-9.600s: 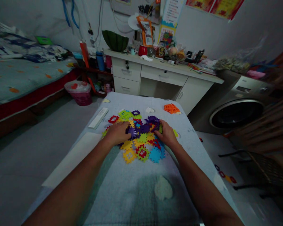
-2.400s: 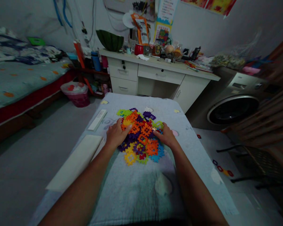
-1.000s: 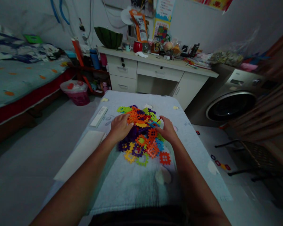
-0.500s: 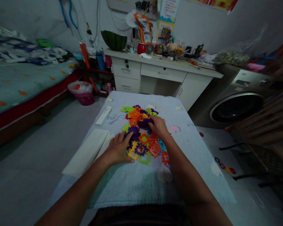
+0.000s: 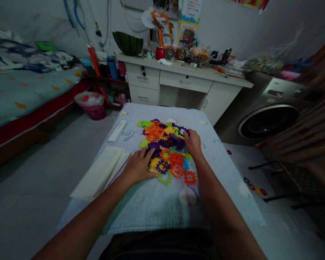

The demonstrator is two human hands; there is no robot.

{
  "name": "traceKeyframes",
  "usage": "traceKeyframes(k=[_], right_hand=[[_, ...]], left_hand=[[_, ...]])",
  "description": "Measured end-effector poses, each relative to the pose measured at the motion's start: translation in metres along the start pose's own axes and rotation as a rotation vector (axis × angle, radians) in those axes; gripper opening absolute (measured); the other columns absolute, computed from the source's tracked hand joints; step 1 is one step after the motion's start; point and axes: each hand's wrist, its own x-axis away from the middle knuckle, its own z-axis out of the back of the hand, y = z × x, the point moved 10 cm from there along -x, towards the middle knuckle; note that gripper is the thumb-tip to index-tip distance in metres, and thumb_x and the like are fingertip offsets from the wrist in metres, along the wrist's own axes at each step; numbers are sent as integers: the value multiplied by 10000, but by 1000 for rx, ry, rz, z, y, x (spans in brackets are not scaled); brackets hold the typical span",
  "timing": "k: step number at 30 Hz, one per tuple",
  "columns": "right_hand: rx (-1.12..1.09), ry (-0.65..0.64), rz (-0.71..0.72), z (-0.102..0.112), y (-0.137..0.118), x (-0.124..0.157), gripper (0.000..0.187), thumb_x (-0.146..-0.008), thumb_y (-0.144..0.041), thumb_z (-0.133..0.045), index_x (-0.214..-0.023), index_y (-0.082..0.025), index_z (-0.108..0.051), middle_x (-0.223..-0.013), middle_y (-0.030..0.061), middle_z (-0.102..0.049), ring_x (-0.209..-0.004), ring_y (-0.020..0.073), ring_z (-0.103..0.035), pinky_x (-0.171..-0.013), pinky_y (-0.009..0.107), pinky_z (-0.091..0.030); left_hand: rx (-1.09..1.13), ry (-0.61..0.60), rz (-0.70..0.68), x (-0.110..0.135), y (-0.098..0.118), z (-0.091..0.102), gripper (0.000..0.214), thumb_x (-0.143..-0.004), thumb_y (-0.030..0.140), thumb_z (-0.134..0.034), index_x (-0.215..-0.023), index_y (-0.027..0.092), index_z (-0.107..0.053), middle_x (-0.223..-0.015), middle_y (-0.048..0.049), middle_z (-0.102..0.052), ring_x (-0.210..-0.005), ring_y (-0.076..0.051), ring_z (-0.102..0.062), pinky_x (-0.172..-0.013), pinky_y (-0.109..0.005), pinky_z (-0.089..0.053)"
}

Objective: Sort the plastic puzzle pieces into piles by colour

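Note:
A loose pile of plastic gear-shaped toy pieces in orange, purple, yellow, green and blue lies on the cloth-covered table. My left hand (image 5: pixel 138 167) rests at the pile's left edge, fingers apart and thumb stretched out, its fingertips against a purple gear piece (image 5: pixel 153 148). On the far right side of the pile, my right hand (image 5: pixel 193 143) pinches another purple gear piece (image 5: pixel 182 130) by its edge. Between the hands sits a clump of dark purple pieces (image 5: pixel 173 141). Nearest to me lie an orange square-windowed gear (image 5: pixel 190 177) and a green ring gear (image 5: pixel 170 179).
Left of the pile are a folded white paper or booklet (image 5: pixel 97 173) and a slim white box (image 5: pixel 117 131). Beyond the table (image 5: pixel 157 209) stands a cluttered white desk (image 5: pixel 144 77), with a washing machine (image 5: pixel 262 112) to its right. A pink bin (image 5: pixel 93 108) and a bed flank the left.
My right hand has moved right and slightly away from the purple clump, and it now grips a purple gear piece at the pile's far right. My left hand has barely shifted.

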Motion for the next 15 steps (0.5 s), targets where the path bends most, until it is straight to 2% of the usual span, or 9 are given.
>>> traceKeyframes(k=[2,4,6,8,11,13,15], right_hand=[[-96,16,4,0,2,2,240,-906,-337,-472,-916,-177,-650,-823,72,-648,-811,211,-587,-798,331,-459],[-210,-32,7,-5,2,5,229,-867,-329,-523,-989,-178,-645,-820,45,-658,-755,189,-593,-758,320,-477],[-307,-130,23,-9,2,12,295,-842,-338,-561,-1080,-178,-631,-888,43,-680,-737,174,-612,-728,315,-497],[-336,-207,64,-6,5,22,338,-839,-357,-575,-1124,-182,-626,-1011,68,-687,-806,182,-640,-751,331,-513],[-212,-259,148,9,20,43,453,-808,-410,-645,-1204,-191,-611,-1208,123,-642,-1046,249,-622,-900,419,-493],[-80,-329,185,13,30,64,661,-721,-470,-745,-1293,-192,-568,-1280,151,-608,-1167,307,-567,-993,488,-436],[17,-418,192,7,37,87,871,-634,-523,-805,-1383,-200,-498,-1320,164,-579,-1213,347,-531,-1019,524,-405]], left_hand=[[10,14,5,1,0,2,1072,-619,589,-758,-1517,199,-321,-1492,-218,-397,-1288,-419,-443,-1042,-513,-374],[20,21,12,2,-1,4,1063,-615,580,-763,-1509,196,-334,-1468,-208,-428,-1261,-408,-465,-1037,-498,-383],[37,7,3,4,0,3,1080,-601,564,-775,-1514,208,-322,-1471,-190,-427,-1258,-396,-470,-1045,-481,-382],[58,-18,-18,5,1,1,1134,-565,548,-799,-1527,228,-291,-1510,-178,-381,-1291,-399,-442,-1062,-481,-370],[74,-46,-30,7,1,-2,1200,-525,524,-827,-1540,239,-254,-1562,-179,-295,-1349,-422,-378,-1081,-498,-349],[70,-49,-21,6,0,-2,1177,-549,507,-821,-1541,225,-254,-1562,-183,-292,-1353,-421,-374,-1090,-495,-340],[64,-37,-17,4,0,-2,1125,-590,498,-803,-1535,199,-272,-1545,-185,-319,-1332,-409,-398,-1094,-479,-341]])
